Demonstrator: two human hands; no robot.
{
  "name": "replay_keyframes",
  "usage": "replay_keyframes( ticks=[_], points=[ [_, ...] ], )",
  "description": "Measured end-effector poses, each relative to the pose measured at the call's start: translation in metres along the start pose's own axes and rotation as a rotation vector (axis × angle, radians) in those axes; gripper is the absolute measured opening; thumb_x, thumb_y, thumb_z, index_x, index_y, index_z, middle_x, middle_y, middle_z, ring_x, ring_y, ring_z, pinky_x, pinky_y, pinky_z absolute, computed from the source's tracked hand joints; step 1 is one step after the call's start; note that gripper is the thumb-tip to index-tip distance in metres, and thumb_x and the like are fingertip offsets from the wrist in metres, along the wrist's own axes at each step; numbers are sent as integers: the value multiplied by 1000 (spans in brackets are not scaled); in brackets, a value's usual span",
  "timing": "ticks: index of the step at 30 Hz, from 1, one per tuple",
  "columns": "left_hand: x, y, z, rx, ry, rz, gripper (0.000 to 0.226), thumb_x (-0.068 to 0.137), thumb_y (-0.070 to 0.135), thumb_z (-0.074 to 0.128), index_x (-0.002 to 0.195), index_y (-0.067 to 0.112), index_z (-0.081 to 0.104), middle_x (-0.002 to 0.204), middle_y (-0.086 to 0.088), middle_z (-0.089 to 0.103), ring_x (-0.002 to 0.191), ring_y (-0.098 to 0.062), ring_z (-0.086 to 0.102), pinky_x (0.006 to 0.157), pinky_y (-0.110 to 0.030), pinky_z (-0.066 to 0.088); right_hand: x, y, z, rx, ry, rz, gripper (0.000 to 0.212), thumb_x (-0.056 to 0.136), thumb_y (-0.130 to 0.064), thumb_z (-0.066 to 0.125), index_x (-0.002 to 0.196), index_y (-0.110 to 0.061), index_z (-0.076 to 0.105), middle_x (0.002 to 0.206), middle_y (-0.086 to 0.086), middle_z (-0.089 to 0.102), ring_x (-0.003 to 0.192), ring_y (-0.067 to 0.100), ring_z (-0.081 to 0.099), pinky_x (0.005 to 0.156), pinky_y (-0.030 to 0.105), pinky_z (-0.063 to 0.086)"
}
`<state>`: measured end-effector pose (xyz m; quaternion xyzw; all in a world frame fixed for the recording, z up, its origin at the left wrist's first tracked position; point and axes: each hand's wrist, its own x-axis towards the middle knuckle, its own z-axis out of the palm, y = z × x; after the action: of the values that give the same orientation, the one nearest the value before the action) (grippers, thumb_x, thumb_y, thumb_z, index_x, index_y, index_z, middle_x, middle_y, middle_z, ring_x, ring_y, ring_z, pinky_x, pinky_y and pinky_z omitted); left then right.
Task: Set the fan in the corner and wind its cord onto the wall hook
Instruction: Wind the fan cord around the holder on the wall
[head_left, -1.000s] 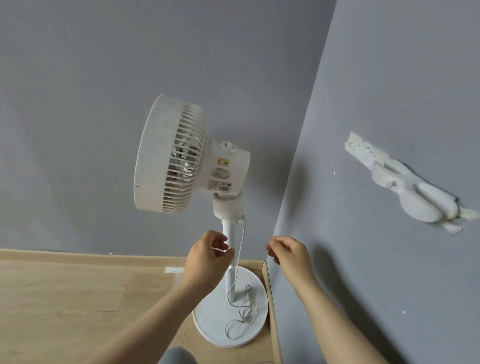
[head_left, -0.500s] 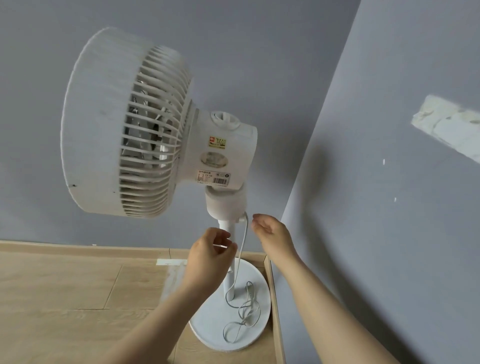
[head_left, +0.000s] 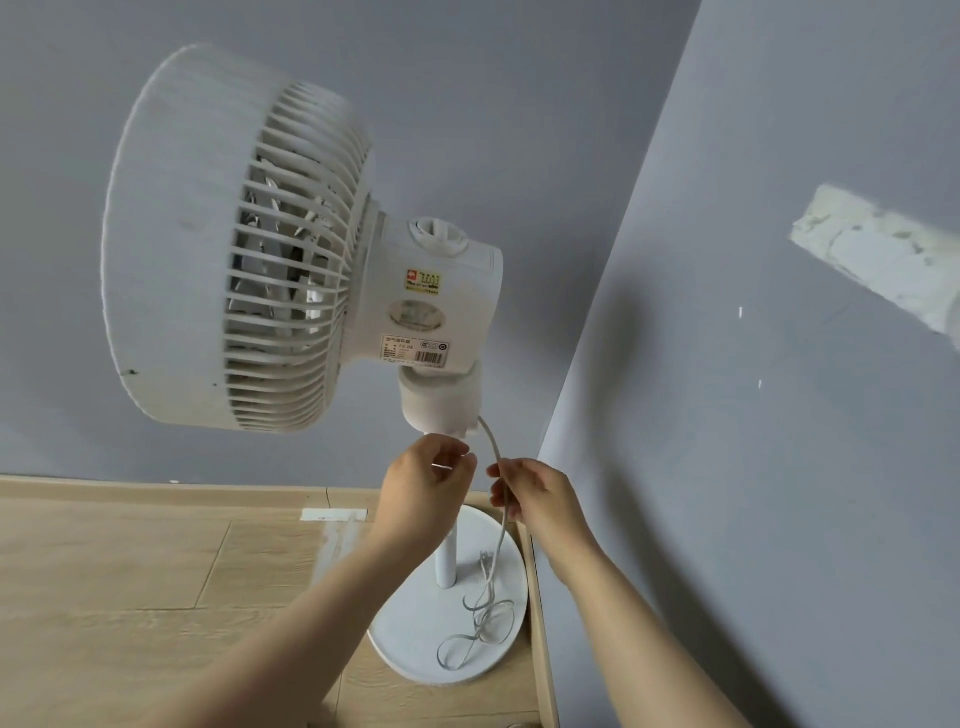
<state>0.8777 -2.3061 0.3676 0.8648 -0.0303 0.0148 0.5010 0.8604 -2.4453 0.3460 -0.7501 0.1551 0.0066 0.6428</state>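
Observation:
A white pedestal fan (head_left: 244, 249) stands in the corner of two grey walls, its round base (head_left: 415, 639) on the wood floor. My left hand (head_left: 421, 493) grips the pole just under the motor housing. My right hand (head_left: 535, 493) holds the white cord (head_left: 491, 441) a little below where it leaves the fan's neck. The rest of the cord lies in loose loops (head_left: 483, 618) on the base, with the plug (head_left: 485, 561) among them. On the right wall, at the frame's edge, only the taped white end of the hook (head_left: 883, 260) shows.
A wooden skirting board (head_left: 156, 491) runs along the back wall and along the right wall beside the base. A strip of white tape (head_left: 332, 515) is stuck near the skirting. Wood floor (head_left: 130, 597) stretches to the left.
My right hand has moved left from open air and taken hold of the cord near the fan's neck. My view has drawn closer to the fan, pushing the hook towards the right edge.

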Motion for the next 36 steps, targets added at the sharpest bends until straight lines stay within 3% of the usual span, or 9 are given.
replay_keyframes(
  ticks=[9, 12, 15, 21, 28, 32, 36],
  points=[
    [-13, 15, -2, -11, -46, -9, 10, 91, 25, 55, 90, 19, 64, 80, 8, 65, 74, -10, 60, 57, -17, 40, -58, 1, -22, 93, 92, -19, 19, 93, -15, 55, 87, -12, 72, 72, 1, 68, 68, 11, 63, 79, 30, 54],
    [-25, 23, -2, -84, -83, -53, 13, 90, 24, 55, 86, 17, 66, 79, 3, 68, 77, -19, 65, 67, -30, 55, -76, -6, -28, 124, 122, -26, 18, 91, -15, 57, 85, -15, 73, 70, 0, 70, 70, 11, 66, 83, 32, 55],
    [-36, 32, -3, -189, -120, -139, 18, 90, 26, 56, 85, 14, 69, 82, -5, 72, 81, -25, 69, 80, -43, 58, -96, -17, -36, 139, 131, -43, 16, 91, -15, 57, 86, -14, 73, 66, -3, 69, 67, 9, 65, 80, 30, 55],
    [-50, 60, -2, -523, -214, -312, 27, 87, 33, 65, 79, 9, 71, 85, -10, 76, 77, -22, 68, 81, -37, 59, -132, -36, -47, 56, 125, -113, 14, 92, -20, 58, 90, -15, 72, 67, -5, 68, 68, 8, 64, 78, 29, 54],
    [-47, 93, -8, -883, -175, -516, 13, 78, 8, 76, 72, 3, 66, 76, -12, 67, 58, -14, 61, 56, -22, 56, -164, -52, -59, 32, 136, -169, 16, 92, -16, 56, 92, -9, 70, 67, -1, 64, 66, 11, 59, 73, 28, 54],
    [-42, 103, -12, -930, -118, -552, 14, 76, 1, 76, 70, 2, 63, 70, -11, 65, 52, -12, 59, 47, -19, 54, -179, -60, -68, 18, 146, -234, 19, 93, -12, 53, 88, -7, 70, 63, 1, 61, 60, 8, 56, 64, 19, 53],
    [-52, 107, -14, -905, -190, -577, 10, 77, 1, 74, 76, -1, 65, 73, -12, 67, 58, -15, 60, 51, -21, 57, -191, -66, -74, 75, 159, -261, 20, 93, -8, 52, 84, -8, 70, 57, -3, 60, 54, 7, 55, 58, 15, 49]
  ],
)
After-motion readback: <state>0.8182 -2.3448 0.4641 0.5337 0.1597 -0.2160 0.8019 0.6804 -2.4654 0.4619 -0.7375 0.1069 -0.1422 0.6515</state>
